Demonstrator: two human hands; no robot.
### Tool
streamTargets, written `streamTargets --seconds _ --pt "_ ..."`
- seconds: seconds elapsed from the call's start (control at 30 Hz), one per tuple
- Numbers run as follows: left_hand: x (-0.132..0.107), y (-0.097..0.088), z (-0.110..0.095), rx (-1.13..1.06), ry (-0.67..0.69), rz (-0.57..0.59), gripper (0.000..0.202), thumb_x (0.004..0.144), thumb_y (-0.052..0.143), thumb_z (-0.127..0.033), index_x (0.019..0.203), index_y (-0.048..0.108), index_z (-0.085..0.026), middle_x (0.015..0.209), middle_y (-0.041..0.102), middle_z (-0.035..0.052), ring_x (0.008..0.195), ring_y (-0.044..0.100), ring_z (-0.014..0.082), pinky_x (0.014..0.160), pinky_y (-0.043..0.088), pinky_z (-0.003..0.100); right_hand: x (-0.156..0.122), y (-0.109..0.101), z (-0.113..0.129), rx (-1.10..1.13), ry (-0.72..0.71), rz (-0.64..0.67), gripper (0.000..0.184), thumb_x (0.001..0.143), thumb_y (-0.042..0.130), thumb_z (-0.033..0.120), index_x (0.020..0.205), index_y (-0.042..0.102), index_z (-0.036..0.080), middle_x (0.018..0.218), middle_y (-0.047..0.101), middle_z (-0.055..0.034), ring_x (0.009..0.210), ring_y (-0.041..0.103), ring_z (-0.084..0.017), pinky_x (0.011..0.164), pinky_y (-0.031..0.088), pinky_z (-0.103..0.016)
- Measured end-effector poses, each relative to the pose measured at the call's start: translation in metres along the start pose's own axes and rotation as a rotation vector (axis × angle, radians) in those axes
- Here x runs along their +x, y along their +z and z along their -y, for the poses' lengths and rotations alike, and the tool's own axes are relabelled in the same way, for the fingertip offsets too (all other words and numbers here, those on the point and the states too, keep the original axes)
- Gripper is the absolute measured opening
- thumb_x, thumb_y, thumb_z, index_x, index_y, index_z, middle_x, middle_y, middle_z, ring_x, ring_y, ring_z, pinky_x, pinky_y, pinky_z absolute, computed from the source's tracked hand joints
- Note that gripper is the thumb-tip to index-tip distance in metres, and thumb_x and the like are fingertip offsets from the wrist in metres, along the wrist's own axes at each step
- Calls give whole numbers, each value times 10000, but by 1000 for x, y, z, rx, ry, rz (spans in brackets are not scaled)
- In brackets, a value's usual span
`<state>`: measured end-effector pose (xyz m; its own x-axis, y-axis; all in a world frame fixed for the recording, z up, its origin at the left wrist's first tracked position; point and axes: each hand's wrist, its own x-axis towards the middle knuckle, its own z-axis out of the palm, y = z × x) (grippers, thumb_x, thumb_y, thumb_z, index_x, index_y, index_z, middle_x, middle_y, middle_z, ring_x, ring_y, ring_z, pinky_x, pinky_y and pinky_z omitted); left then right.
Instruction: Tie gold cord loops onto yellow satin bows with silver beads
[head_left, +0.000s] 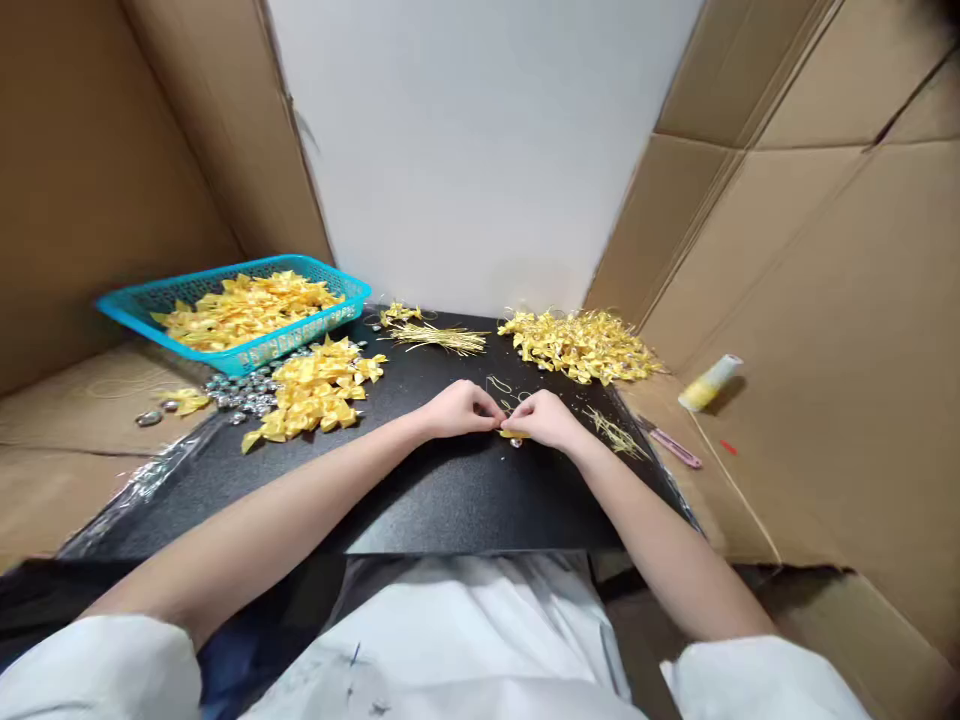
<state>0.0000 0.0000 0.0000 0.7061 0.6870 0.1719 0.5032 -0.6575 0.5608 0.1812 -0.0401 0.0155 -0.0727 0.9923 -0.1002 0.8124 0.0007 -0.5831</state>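
Note:
Over the middle of the black tabletop (450, 510) my two hands meet fingertip to fingertip. A small yellow ribbon bow (513, 434) with a silver bell (516, 443) under it shows between and just below them. My left hand (466, 408) is closed in a pinch at the bow's left end. From the other side my right hand (549, 420) pinches it too, its fingers covering most of the bow. A thin gold cord loop (498, 384) rises behind the fingertips; whether it is tied to the bow is hidden.
At left are a blue basket (300, 345) of yellow bows, a loose bow pile (319, 390) and silver bells (251, 392). Gold cords (439, 338) lie behind my hands. Right are belled bows (581, 345), loose cords (619, 435), a pink cutter (675, 448) and a roll (710, 383). Cardboard walls flank the table.

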Motion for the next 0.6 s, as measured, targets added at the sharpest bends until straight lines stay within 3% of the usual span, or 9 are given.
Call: streamTargets --seconds 0.3,0.6 --pt "5 6 2 265 342 -91 117 785 643 -174 780 754 -212 769 753 -7 713 585 152 719 407 269 -2 3 -2 -6 -40 -11 113 674 689 248 688 785 189 654 725 -21 700 640 -165 600 422 -229" --pt "6 0 2 385 313 -122 143 832 570 -158 746 683 -175 741 697 27 765 587 174 701 388 285 -15 -3 6 -115 -19 -4 107 695 650 193 628 734 183 633 700 -8 661 605 -146 653 399 -259"
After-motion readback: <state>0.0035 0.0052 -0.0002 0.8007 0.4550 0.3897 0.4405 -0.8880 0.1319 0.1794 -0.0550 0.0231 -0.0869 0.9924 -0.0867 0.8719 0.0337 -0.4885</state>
